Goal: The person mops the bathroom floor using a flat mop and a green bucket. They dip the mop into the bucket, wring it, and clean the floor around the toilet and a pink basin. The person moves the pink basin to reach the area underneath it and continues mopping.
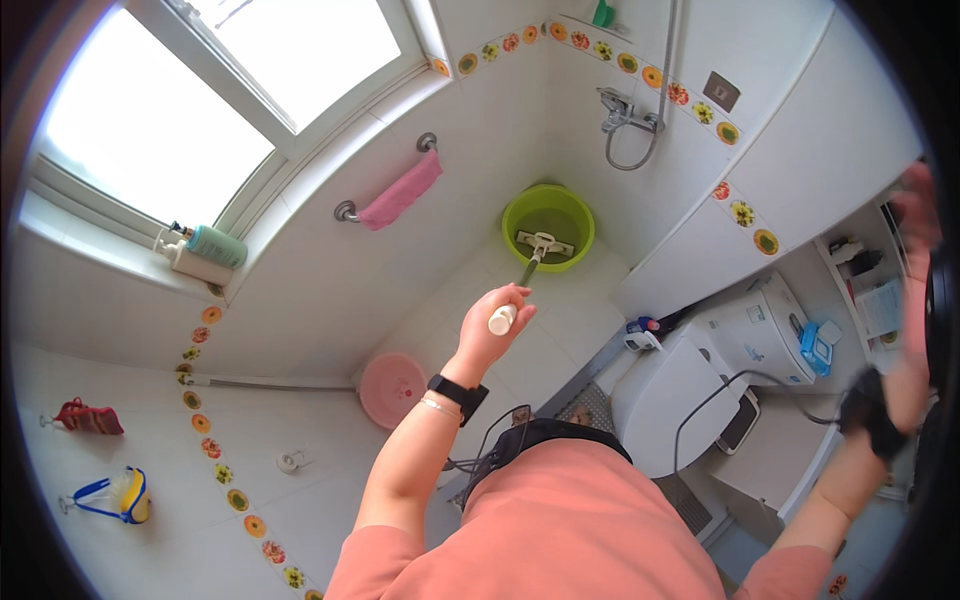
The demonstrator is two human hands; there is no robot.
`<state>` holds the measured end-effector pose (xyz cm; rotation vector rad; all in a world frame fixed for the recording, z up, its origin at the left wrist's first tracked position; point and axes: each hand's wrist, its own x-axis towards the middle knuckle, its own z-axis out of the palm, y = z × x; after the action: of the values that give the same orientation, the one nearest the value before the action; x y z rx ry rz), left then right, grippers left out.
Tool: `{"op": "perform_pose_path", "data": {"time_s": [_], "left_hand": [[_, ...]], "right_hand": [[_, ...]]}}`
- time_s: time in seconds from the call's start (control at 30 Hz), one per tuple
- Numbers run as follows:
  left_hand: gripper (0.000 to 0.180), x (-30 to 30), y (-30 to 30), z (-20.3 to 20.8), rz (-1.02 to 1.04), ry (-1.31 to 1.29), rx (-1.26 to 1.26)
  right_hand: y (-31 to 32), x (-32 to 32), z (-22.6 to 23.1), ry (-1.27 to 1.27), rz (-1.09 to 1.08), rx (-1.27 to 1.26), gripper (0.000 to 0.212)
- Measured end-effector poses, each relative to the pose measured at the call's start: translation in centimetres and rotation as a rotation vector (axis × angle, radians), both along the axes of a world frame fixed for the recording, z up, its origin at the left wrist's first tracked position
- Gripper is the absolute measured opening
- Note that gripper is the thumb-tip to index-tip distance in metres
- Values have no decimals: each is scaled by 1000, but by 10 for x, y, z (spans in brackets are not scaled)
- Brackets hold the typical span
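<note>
My left hand (pixel 495 318) is closed around the handle of a flat mop, its pale round end pointing up at me. The white mop head (pixel 545 243) rests down inside a lime-green basin (pixel 513 208) on the floor ahead. What the basin holds looks dark, and I cannot make it out. Raised at the far right edge is my right hand (pixel 915 215), smeared by motion, beside a wall shelf (pixel 853 300). Its fingers are too blurred to read. A black band circles each wrist, and a black cable runs to the right one.
On the right stands a white toilet (pixel 665 400) with its lid down; a blue wipes pack (pixel 816 345) lies on its tank. A pink basin (pixel 392 390) sits by the left wall. A pink towel (pixel 402 190) hangs below the window, with bottles (pixel 215 245) on the sill.
</note>
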<state>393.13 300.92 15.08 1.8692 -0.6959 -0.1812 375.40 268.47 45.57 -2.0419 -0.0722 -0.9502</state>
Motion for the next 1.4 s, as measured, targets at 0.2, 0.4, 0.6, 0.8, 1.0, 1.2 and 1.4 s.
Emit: {"op": "perform_pose_path", "data": {"time_s": [0.2,0.4,0.6,0.8,1.0,1.2,1.4], "left_hand": [[19,-22,22,1,-12,-126,-123],[20,-14,0,-10,0,-87,20],[19,0,-45,21,32,-173,83],[15,-32,-103,6,-223,-273,150],[34,-51,-132,-35,-564,-266,204],[46,-4,-15,-104,-274,-17,617],[39,-10,162,-158,170,452,967]], "right_hand": [[-32,-9,-164,474,-84,544,30],[-30,-16,-214,726,-129,582,26],[-13,-2,-242,1040,40,497,27],[47,30,-248,1245,392,953,36],[58,15,-284,1235,410,1457,30],[13,-85,-278,1460,-77,1346,33],[17,-74,-309,1484,-38,1033,40]]}}
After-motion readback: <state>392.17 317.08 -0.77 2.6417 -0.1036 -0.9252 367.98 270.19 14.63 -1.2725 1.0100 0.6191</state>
